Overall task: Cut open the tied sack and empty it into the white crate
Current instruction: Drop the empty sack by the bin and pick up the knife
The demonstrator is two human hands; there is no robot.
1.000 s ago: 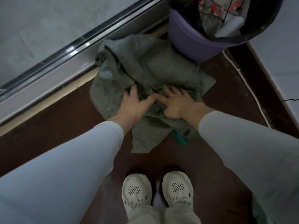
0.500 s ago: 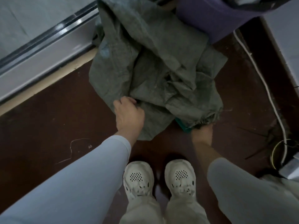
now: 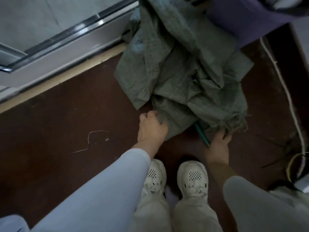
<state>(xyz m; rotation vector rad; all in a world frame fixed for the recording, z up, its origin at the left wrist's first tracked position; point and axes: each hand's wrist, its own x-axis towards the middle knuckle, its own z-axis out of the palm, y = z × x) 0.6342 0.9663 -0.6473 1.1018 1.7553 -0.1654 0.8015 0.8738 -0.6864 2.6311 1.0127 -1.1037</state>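
We are clutching the near edge of the limp grey-green woven sack [image 3: 184, 72] in our curled left hand [image 3: 152, 129], while our right hand [image 3: 217, 144] is touching its frayed hem; we cannot tell whether it is gripping. The sack is lying crumpled on the dark floor [image 3: 66, 114] against a purple bucket [image 3: 242, 19], half covering a teal strip [image 3: 203, 135].

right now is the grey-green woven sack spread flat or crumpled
Crumpled: the grey-green woven sack lies in heaped folds, left hand gripping its near edge.
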